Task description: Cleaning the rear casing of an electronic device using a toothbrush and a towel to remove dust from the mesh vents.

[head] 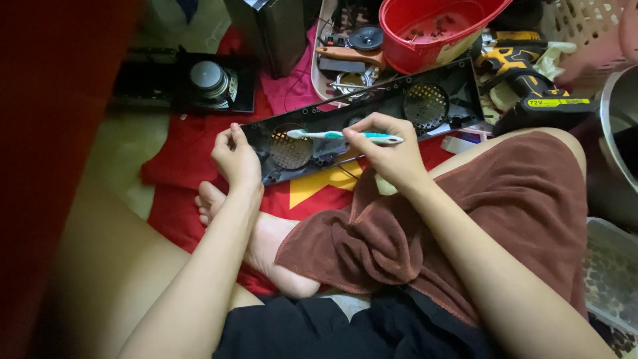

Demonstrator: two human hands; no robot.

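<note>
At far left a loose speaker (211,81) sits on a black plate on the floor, well apart from the hands. Nearer, the left hand (236,158) grips the left end of the long black panel (372,116), its fingers curled tight around the edge. The panel lies tilted across a red cloth (186,159), just beyond the person's bare foot (219,203), and has round mesh grilles along it. The right hand (389,154) holds a toothbrush (342,135), white and teal, its fingers pinched on the handle; the brush lies level over the middle of the panel with its head pointing left, at the upper edge of the left grille. A brown towel (465,233) is draped over the right knee under that wrist. Behind the panel stands a red tub (438,30), and to its right a yellow and black drill (525,76). A pale basket (588,26) fills the top right corner.
</note>
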